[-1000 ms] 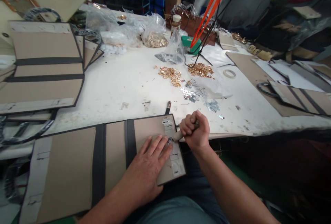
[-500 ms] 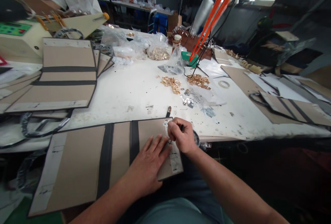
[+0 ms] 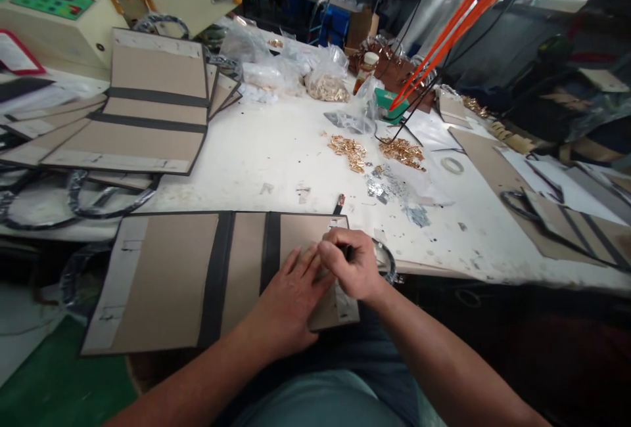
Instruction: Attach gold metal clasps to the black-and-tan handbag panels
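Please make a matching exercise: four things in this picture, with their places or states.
1. Bare left hand
2. Bare right hand
3. Whitish tape ring
4. Cream machine with green control panel

A. Upper left of picture
B. Fingers curled
C. Flat on tan panel with black stripes
D. Right of small golden metal pieces

Pairs: 1-C; 2-B; 3-D; 4-A

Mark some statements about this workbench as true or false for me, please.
1. The left hand rests on a tan panel. True.
2. The right hand is stretched out flat. False: it is curled up.
3. Two heaps of gold-coloured metal pieces lie on the white table. True.
4. The roll of tape lies left of both heaps. False: it lies right of them.
5. The bottle has a white cap. True.
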`<state>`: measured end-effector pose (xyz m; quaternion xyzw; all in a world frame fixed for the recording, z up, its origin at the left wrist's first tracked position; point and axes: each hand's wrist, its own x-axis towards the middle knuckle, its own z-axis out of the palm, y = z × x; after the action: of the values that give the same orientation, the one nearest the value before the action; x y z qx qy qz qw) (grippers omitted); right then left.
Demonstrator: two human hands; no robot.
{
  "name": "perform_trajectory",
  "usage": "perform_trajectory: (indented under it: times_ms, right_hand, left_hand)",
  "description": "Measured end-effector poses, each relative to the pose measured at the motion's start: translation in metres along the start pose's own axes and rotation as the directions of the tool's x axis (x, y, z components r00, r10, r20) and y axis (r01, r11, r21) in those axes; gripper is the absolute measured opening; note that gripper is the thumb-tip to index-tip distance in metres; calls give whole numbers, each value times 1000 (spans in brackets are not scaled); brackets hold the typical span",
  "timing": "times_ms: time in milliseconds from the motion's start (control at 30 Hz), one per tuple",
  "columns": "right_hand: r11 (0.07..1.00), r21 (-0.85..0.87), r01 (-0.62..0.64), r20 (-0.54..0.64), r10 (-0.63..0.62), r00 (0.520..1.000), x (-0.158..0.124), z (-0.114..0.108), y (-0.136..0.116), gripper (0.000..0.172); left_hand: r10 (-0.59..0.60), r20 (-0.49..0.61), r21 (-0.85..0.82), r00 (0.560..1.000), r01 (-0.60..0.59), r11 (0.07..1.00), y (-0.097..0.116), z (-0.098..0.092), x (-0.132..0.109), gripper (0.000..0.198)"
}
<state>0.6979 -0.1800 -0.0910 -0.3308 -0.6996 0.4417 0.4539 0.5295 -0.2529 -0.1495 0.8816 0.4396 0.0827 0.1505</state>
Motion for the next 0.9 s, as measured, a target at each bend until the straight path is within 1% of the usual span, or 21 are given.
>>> perform_trajectory:
  times_ms: [33,100,167,200,300,433,567,667,767,833,900]
  right_hand:
    - [999,-37,-10,4,10,1000,1,-2,1,43]
    - [998,-51,-48,-57,46,997,2,-7,3,45]
    - [996,25,-80,-134,83,987,0,-12,5,46]
    - [994,75,-83,-153,93,984,-1,-14,6,46]
    - [985,156,-74,-150,97,984,-6,-12,10,46]
    - [985,166,-56,-188,87,978,-9,-11,15,48]
    - [981,192,24,-198,15,980,-8,-11,22,46]
    - [981,194,-11,-215,54,975,-6,-10,28,47]
    - [968,241,-69,-241,129,962,-12,-21,18,47]
    - [943,329,-53,-250,141,958,-28,-33,1,44]
    - [892,452,-20,-239,143,960,-54,-42,-20,42]
  left_hand:
    - [-2,4,0,1000,2,1000,0,0,0,101]
    - [-2,18,9,1000,1,1000,0,0,0,102]
    - [1,28,16,1000,-1,1000,0,1,-1,103]
    - [-1,26,16,1000,0,1000,0,1,-1,103]
    - [-8,27,14,1000,8,1000,0,2,-1,106]
    - [-8,32,28,999,7,1000,0,3,-1,104]
    - [-2,26,34,1000,1,999,-1,3,0,105]
    - [-2,29,15,1000,2,1000,1,-2,-1,102]
    - [-1,45,27,999,-1,1000,6,-8,-5,94]
    - [30,34,47,999,-32,998,9,-11,-9,91]
    - [87,-40,65,995,-84,994,11,-18,-14,85]
